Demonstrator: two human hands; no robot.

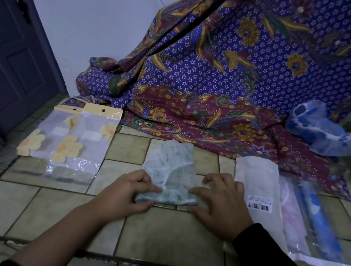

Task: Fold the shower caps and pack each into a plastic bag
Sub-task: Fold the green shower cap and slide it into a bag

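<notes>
Left hand (131, 191) pinches the near left edge of the thin white plastic shower cap with green print (170, 168), fingers curled over it and thumb tucked below; right hand (220, 204) arches its fingers, forefinger and thumb nipping the near right corner of that cap. It lies flattened on the beige tiled floor (166, 234), mid-scene, its near edge gathered between the 2 hands. By my reading the folding step is in hand and only partly done, since the cap looks wider than the slim packs beside it. Next it would need narrowing into a strip, with air pressed out so the slippery film keeps its crease, before a bag is reached for. Just right lies a frosted white plastic bag with a barcode label (255, 183), then a pink cap in clear wrap (292, 216) and a blue cap in clear wrap (320, 225). Left lie clear plastic bags printed with yellow flowers (73, 140). Far right, a loose blue-and-white plastic cap (316, 129) rests on the purple and maroon batik cloth (224, 72)
</notes>
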